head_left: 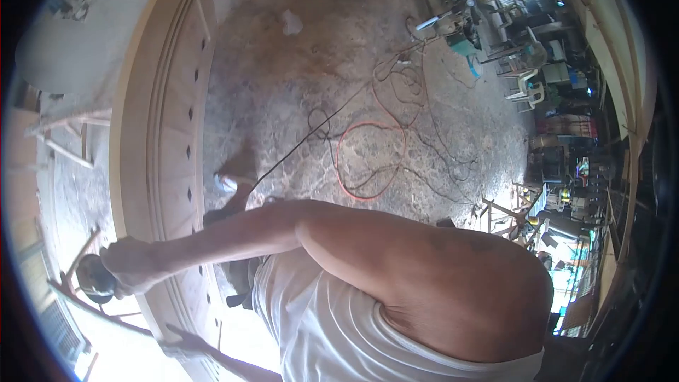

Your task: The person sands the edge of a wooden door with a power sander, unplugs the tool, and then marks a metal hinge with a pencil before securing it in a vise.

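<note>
A pale wooden door (161, 120) with carved grooves and small dark diamond inlays stands on its edge in front of me, running up the left of the view. My right hand (131, 265) reaches across it and is closed around a round, dark hand-held power tool (96, 279) at the door's far side. Its exact kind is hard to make out. Lower down, my left hand (188, 344) lies against the door with fingers stretched, washed out by bright light. No tool shows in it.
A wooden trestle (74, 131) stands beyond the door. Black cable (304, 138) and orange cord (338, 155) loop over the stained concrete floor (283, 71). My foot (239, 187) is beside the door. Plastic chairs (527, 90) and piled clutter line the right side.
</note>
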Motion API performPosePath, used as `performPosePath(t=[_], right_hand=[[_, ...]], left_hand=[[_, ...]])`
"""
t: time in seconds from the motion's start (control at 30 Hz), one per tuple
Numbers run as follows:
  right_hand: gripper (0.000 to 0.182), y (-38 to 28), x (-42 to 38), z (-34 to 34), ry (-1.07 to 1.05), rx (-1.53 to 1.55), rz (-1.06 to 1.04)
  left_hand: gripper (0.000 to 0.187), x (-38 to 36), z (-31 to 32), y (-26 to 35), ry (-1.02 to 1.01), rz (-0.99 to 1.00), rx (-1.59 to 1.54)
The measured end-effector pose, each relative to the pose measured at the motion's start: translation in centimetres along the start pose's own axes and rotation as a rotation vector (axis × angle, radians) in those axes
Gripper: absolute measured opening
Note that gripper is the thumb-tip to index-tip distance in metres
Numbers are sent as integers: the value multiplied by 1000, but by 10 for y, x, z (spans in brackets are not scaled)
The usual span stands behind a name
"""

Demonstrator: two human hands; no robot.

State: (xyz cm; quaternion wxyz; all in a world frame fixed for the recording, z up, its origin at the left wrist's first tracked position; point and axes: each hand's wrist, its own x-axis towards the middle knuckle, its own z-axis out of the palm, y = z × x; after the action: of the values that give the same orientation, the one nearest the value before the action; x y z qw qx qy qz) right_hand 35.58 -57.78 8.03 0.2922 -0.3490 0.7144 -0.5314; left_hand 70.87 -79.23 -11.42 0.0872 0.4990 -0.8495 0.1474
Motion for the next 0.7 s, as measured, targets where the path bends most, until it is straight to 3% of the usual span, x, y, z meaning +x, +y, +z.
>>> performPosePath(t=[0.03,0.1,0.2,0.23,0.27,0.33,0.4,0.47,0.5,0.53,0.7], right_hand=[[40,-5,-4,11,-15,8,3],[37,-12,3,53,-74,21,-68],[30,-6,23,147,-126,136,-149],[30,-35,4,139,-96,74,-109],[34,-47,2,145,-100,72,-168],[39,-93,-8,153,-227,34,-67],[43,-109,-7,176,-301,-136,71],[45,-94,1,211,-293,-232,-27],[46,-79,45,162,-264,-264,-29],[46,-69,66,168,-251,-333,-2],[43,-68,64,196,-200,-494,50]], left_hand=[[85,-5,-13,18,74,23,5],[78,-8,13,27,14,71,-294],[80,-15,7,17,-36,-139,-832],[85,-12,-7,26,155,-67,-536],[92,-8,9,9,99,-68,-412],[98,-8,-24,11,19,-84,-345],[100,-9,-38,1,5,-81,-430],[96,-24,-40,-24,-3,-47,-563],[95,3,-55,18,-74,1,-579],[94,10,-45,8,-120,37,-620],[74,-35,-42,-109,-201,47,-666]])
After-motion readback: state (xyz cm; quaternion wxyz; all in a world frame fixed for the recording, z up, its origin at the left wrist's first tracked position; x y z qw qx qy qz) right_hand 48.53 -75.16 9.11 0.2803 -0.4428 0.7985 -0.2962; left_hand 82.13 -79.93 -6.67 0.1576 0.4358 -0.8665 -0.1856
